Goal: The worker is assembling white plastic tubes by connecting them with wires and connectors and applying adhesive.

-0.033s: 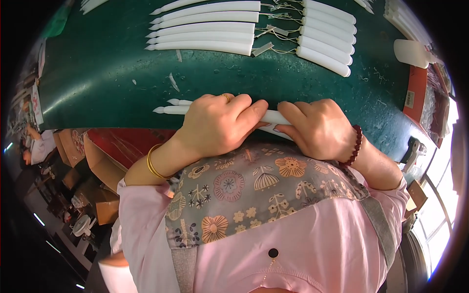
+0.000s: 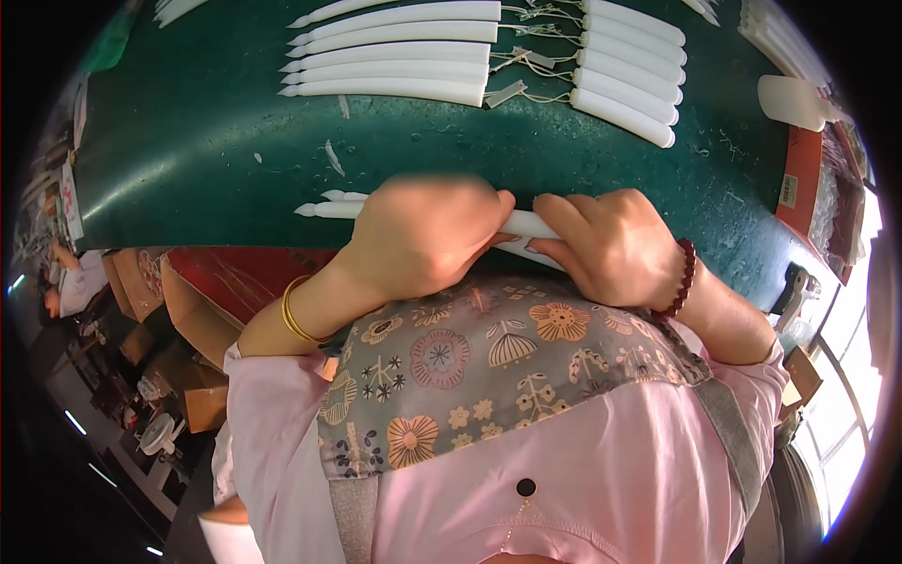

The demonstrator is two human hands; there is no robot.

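Two white electric taper candles (image 2: 329, 211) with pointed flame-shaped tips lie side by side at the table's near edge. My left hand (image 2: 418, 235) is closed around their middle, its knuckles blurred. A length of white candle body (image 2: 528, 225) shows between my hands, with another white strip beneath it. My right hand (image 2: 606, 240) grips the right end with thumb and fingers, hiding that end. Beyond my hands lies a row of candle tubes (image 2: 385, 85) with flame tips, joined by thin wires (image 2: 531, 58) to a row of shorter white tubes (image 2: 625, 117).
The green tabletop (image 2: 207, 169) bears small white scraps (image 2: 334, 158). A white scoop-like piece (image 2: 791, 103) lies at the right edge beside a red box (image 2: 800, 183). Below the table's left edge stands an open cardboard box (image 2: 193, 301). Part of another person (image 2: 80, 282) shows far left.
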